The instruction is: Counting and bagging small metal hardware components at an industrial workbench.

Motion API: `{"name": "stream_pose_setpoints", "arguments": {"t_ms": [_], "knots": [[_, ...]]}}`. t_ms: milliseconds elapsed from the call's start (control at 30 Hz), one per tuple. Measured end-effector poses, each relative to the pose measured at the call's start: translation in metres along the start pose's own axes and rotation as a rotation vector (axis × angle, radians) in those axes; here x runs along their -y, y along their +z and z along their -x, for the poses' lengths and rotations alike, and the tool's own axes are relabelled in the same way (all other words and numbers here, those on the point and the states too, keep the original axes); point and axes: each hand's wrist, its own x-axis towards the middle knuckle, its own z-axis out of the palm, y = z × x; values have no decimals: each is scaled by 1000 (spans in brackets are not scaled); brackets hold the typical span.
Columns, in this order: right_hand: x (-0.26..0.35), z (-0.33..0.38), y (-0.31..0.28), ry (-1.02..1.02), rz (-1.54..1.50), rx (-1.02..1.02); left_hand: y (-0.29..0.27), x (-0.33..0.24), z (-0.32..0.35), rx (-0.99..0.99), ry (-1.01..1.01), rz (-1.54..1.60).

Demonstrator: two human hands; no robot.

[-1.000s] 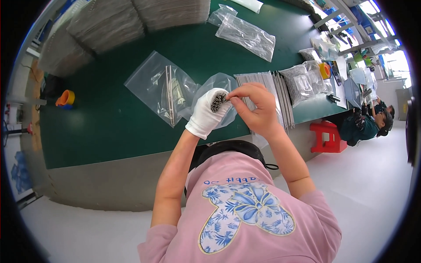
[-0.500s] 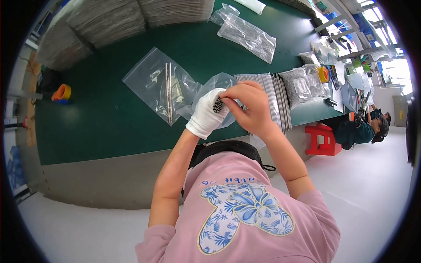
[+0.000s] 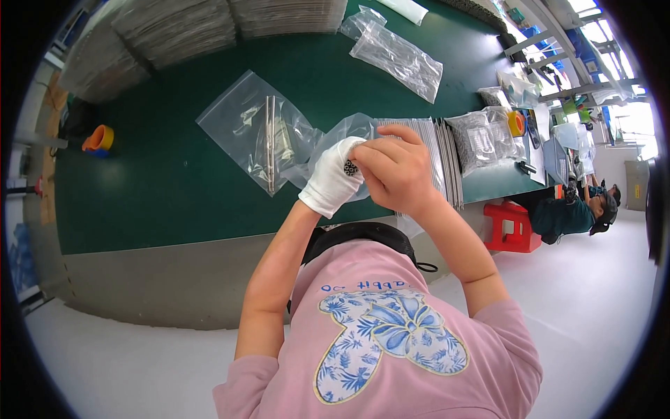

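My left hand (image 3: pixel 333 176), in a white glove, is wrapped round a bundle of thin metal tubes (image 3: pixel 350 168) whose round dark-centred ends face me. My bare right hand (image 3: pixel 398 170) has thumb and forefinger closed at those ends; whether a tube is pinched there is hidden. A clear plastic bag (image 3: pixel 354 127) spreads behind both hands. Left of them, on the green table, lies another clear bag (image 3: pixel 234 122) with a few long thin metal tubes (image 3: pixel 270 143) on or in it. Right of my hands is a row of long silvery tubes (image 3: pixel 447 157), partly in clear plastic.
Bags of small grey parts (image 3: pixel 480 140) lie at the table's right, near a yellow tape roll (image 3: pixel 516 123). Another tape roll (image 3: pixel 99 140) sits far left. Wrapped stacks (image 3: pixel 174 31) line the back. A red stool (image 3: pixel 508 227) and a co-worker (image 3: pixel 569 216) are at right.
My right hand has turned slightly and its fingers now cover more of the tube ends. My left hand keeps its hold on the bundle.
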Motion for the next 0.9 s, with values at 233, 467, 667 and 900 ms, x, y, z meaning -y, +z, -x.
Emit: {"name": "stream_pose_setpoints", "arguments": {"t_ms": [233, 467, 667, 900], "knots": [[-7, 4, -1, 27, -32, -47, 3, -3, -3, -6, -30, -27], [-13, -4, -9, 52, -26, -108, 7, -5, -4, -12, -75, -40], [-15, 2, -6, 111, -82, -79, 7, -5, -5, -10, -38, -62], [-11, -1, -8, 69, -14, -44, 6, -1, -5, -18, -45, -74]]}}
